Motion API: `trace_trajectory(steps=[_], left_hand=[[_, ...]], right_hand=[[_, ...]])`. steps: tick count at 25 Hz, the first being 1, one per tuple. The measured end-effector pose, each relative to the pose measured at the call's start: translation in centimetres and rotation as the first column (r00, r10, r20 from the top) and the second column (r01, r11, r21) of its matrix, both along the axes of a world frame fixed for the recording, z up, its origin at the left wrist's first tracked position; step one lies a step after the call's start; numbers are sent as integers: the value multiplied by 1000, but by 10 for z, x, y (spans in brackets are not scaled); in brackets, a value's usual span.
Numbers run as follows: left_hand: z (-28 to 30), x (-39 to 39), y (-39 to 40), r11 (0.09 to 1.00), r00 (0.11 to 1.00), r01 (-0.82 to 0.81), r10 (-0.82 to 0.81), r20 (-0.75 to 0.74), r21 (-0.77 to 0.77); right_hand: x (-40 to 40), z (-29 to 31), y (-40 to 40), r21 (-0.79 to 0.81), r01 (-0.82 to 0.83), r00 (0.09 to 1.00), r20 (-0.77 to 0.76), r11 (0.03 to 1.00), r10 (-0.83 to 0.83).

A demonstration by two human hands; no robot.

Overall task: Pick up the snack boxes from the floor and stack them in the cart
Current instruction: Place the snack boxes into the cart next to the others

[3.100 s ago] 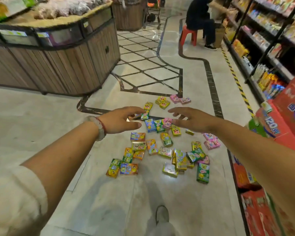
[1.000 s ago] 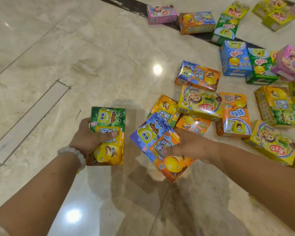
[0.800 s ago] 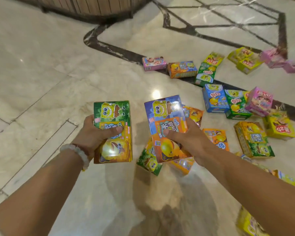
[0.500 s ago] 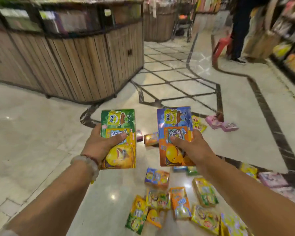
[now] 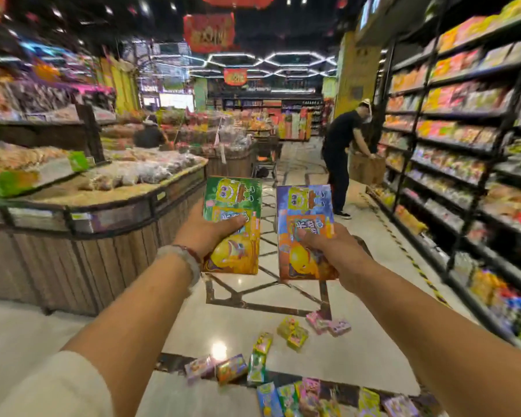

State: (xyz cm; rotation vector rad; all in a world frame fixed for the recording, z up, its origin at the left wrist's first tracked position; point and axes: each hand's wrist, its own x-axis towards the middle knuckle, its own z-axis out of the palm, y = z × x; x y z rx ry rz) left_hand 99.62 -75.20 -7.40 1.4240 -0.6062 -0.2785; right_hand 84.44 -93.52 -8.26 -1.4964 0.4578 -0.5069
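Left hand (image 5: 206,228) two boxes (image 5: 232,225), right hand (image 5: 328,245) two

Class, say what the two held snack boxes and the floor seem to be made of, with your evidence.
Green snack box and blue snack box: probably glossy printed cardboard, given flat faces and crisp edges. Floor: likely polished stone or tile, mirroring a ceiling light.

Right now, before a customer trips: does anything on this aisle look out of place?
Yes. Small snack boxes lie scattered on the marble floor ahead, at odd angles, not shelved. The left hand and right hand each hold boxes already gathered.
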Motion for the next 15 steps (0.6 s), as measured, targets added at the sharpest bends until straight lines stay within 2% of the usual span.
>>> trace_trajectory(steps=[3,7,15], left_hand=[[41,-18,-15,999,998,47,-47,30,-25],[64,-36,-33,996,996,81,-80,39,-42],[84,-66,-48,985,986,163,-160,53,-62]], right_hand=[[-28,48,-7,-19,25,1000,17,999,-25],[-57,81,-19,-65,73,997,26,995,-71],[-104,105,-23,-77,179,981,91,981,-172]])
